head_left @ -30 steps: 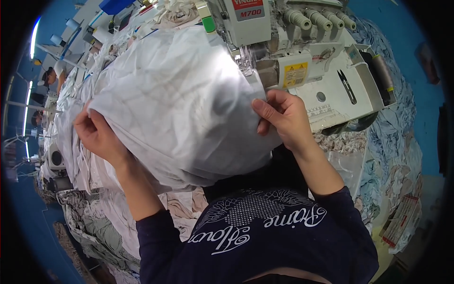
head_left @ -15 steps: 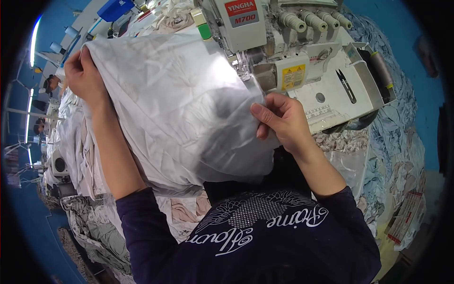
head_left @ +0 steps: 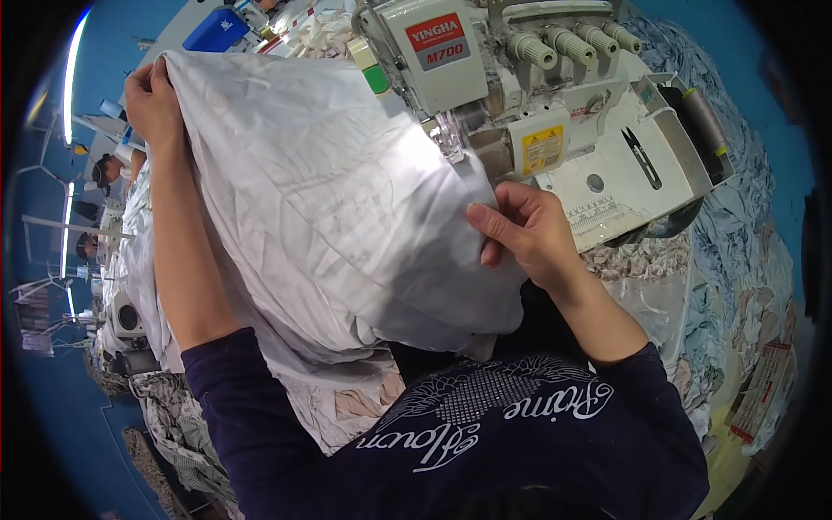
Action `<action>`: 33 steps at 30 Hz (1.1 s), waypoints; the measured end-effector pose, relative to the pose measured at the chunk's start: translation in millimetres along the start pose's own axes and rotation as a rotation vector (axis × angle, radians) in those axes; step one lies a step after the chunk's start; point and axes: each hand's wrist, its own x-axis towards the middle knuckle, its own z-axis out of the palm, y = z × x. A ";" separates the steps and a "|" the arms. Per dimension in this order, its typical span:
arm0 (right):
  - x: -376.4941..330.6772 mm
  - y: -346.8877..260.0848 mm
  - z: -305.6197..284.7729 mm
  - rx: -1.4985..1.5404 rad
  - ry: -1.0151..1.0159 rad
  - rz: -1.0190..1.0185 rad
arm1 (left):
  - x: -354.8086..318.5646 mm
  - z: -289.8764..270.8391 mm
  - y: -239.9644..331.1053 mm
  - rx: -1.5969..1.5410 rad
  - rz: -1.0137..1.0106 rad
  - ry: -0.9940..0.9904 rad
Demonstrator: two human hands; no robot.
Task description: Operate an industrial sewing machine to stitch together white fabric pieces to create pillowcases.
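Note:
A large sheet of white fabric (head_left: 295, 191) spreads between my hands and drapes down toward my lap. My left hand (head_left: 156, 106) pinches its far left corner, arm stretched out. Close to the sewing machine, my right hand (head_left: 529, 227) grips the fabric's right edge between thumb and fingers. That edge runs up to the needle and presser foot area (head_left: 449, 139) of the white overlock sewing machine (head_left: 442, 56), where a lamp lights the cloth brightly. Faint lines show through the fabric.
Thread snips (head_left: 641, 159) lie on the machine's bed, beside a grey thread cone (head_left: 706, 121). Tension knobs (head_left: 568, 43) line the machine's top. Heaped blue-grey fabric (head_left: 737, 217) lies to the right, patterned cloth (head_left: 186, 416) at lower left. Other people (head_left: 106, 172) sit far left.
My left hand has moved slightly farther out, lifting the fabric's corner. My right hand keeps its grip on the edge. The whole view has shifted a little.

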 end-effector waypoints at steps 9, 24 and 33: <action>0.6 0.6 -1.7 0.014 -0.014 0.041 | 54.7 15.5 -6.6 0.096 -0.049 0.025; 3.4 2.3 -7.1 0.045 -0.067 0.034 | 167.9 6.0 -72.7 0.243 -0.111 0.159; 3.7 1.7 -7.9 0.060 -0.090 0.061 | 185.4 -54.4 -114.7 0.086 -0.395 0.367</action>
